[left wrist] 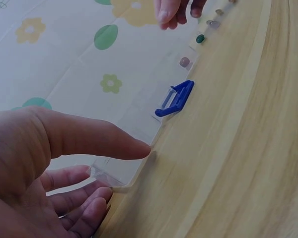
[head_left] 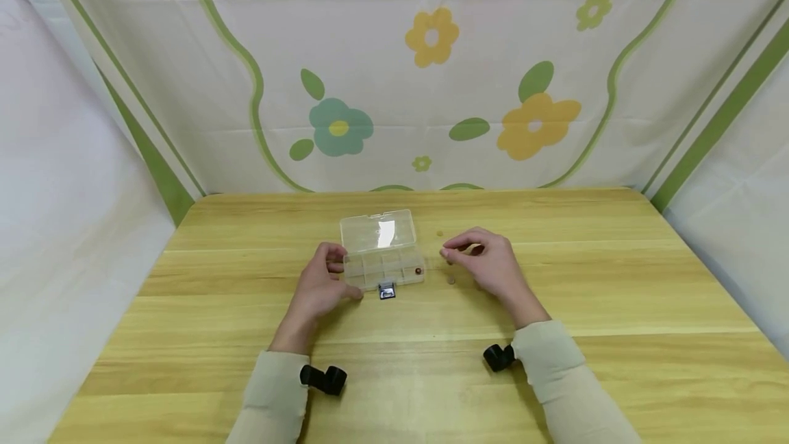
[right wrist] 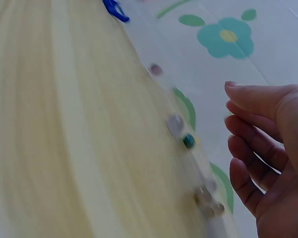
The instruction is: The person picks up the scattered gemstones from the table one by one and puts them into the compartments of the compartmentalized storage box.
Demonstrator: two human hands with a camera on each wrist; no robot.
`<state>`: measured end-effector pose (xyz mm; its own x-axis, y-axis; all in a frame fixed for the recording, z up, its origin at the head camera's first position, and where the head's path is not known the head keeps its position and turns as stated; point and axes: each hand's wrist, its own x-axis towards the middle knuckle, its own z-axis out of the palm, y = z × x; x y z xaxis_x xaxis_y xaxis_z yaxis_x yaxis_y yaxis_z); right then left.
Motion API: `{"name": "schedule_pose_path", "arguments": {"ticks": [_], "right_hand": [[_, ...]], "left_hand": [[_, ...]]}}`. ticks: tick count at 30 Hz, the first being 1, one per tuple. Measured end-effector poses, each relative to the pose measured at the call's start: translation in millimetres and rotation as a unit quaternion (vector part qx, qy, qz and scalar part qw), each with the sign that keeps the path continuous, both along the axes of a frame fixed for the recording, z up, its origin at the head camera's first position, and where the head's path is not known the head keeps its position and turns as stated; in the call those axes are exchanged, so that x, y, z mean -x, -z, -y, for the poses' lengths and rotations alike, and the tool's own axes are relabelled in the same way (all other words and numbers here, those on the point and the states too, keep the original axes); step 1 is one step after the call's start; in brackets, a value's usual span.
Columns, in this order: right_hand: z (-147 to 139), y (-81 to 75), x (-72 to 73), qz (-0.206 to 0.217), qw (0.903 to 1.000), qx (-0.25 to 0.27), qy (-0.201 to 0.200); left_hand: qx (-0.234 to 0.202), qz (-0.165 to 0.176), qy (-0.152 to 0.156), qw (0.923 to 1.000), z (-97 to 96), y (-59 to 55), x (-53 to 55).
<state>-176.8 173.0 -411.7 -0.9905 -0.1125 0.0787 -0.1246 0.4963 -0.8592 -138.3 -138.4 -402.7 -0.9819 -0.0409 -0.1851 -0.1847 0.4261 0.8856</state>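
A clear plastic compartment box (head_left: 372,281) lies on the table with its lid (head_left: 364,233) swung back and a dark blue latch (left wrist: 176,99) hanging at its front. My left hand (head_left: 320,281) grips the box's left end, thumb on the front edge and fingers along the side. In the rightmost front compartment sits a dark reddish bead (head_left: 418,270). To the right of the box, my right hand (head_left: 483,259) hovers above the table with thumb and forefinger close together. Nothing shows between them. A greyish bead (head_left: 451,280) lies below those fingertips.
A green bead (right wrist: 188,141), a pale lilac bead (right wrist: 175,124) and some brownish beads (right wrist: 203,195) lie loose to the right of the box. Farther back is a small yellowish bead (head_left: 440,233). A flowered cloth (head_left: 382,74) hangs behind the wooden table (head_left: 407,375).
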Motion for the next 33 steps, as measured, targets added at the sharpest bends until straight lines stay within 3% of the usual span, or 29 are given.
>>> {"name": "schedule_pose_path", "arguments": {"ticks": [18, 33], "right_hand": [[-60.9, -1.2, -4.2, 0.036, 0.9935, -0.047, 0.097], [-73.0, 13.7, -0.6, 0.028, 0.9933, -0.085, 0.073]], "left_hand": [[-0.011, 0.005, -0.003, 0.9999, -0.7, -0.1, 0.1], [-0.011, 0.003, -0.004, 0.9999, -0.4, 0.6, 0.2]]}}
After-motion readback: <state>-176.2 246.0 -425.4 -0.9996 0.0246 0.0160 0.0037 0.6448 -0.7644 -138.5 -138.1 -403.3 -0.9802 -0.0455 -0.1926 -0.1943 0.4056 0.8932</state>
